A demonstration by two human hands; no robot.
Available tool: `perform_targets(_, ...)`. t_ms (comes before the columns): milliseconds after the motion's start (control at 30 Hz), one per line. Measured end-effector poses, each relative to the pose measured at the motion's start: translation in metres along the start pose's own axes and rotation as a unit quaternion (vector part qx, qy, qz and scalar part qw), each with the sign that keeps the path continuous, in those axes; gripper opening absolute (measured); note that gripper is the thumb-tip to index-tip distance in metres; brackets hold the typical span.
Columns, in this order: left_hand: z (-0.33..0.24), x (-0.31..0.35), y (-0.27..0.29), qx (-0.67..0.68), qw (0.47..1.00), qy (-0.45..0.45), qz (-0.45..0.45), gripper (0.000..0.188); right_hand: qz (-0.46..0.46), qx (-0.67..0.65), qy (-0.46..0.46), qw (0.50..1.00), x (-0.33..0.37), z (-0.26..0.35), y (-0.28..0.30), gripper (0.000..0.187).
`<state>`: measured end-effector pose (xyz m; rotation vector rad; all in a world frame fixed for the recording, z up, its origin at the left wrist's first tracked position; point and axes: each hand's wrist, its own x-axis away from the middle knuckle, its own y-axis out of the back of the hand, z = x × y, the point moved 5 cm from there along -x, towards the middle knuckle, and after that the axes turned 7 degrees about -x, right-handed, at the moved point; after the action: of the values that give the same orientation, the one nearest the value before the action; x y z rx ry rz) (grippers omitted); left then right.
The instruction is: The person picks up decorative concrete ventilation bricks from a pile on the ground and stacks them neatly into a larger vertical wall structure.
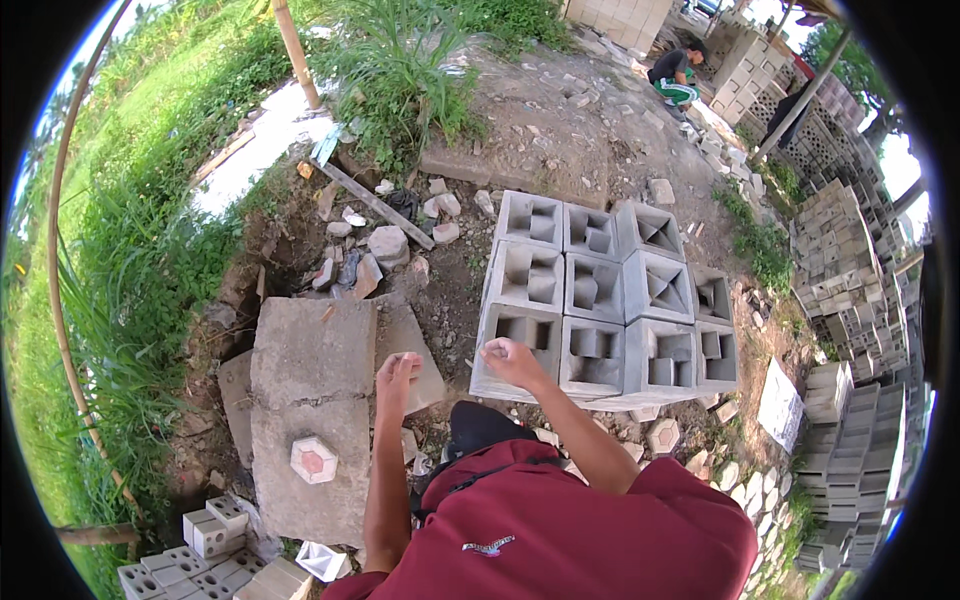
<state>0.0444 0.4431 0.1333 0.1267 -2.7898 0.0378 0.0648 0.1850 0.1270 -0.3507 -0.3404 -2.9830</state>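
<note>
My left hand is raised over the grey slabs, its fingers loosely bent and nothing visible in them. My right hand hangs at the near left corner of a stack of hollow concrete blocks, fingers slightly curled and apart. From this view I cannot tell whether it touches the corner block behind it. The blocks are grey, set tightly in rows with their square openings upward. Concrete scraps show inside several openings.
A cracked concrete slab carries a hexagonal paver. Rubble and a metal bar lie beyond it. Perforated blocks sit lower left. Block stacks line the right; a person crouches far off.
</note>
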Motion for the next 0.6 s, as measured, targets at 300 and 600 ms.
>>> perform_targets(300,-0.016,-0.074,-0.003,-0.005,0.994,0.017,0.111,0.024,-0.083,-0.065,-0.059,0.993,-0.033,0.002,-0.017,0.038)
perform_targets(600,-0.041,-0.211,0.025,-0.034,0.984,0.080,0.157,0.023,-0.127,0.033,-0.067,0.989,-0.176,0.044,-0.043,0.040)
